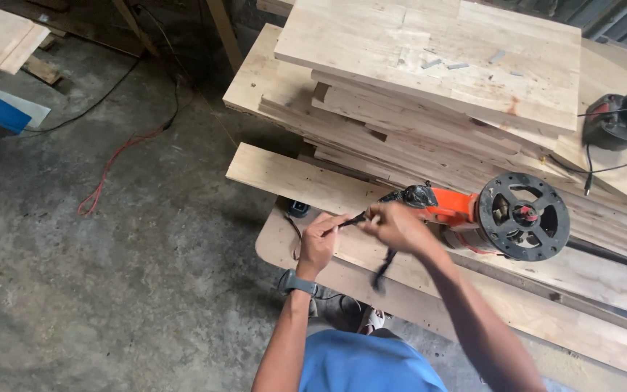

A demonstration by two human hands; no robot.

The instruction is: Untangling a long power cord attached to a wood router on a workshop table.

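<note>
Your arms are bare from the short sleeves down to both hands. You wear a plain blue t-shirt [371, 363], its fabric smooth and unmarked where it shows at the bottom of the view. On your left wrist sits a dark grey watch [297, 283] with a wide band. Your left hand [318, 243] and right hand [397, 226] wear no gloves or rings that can be made out.
</note>
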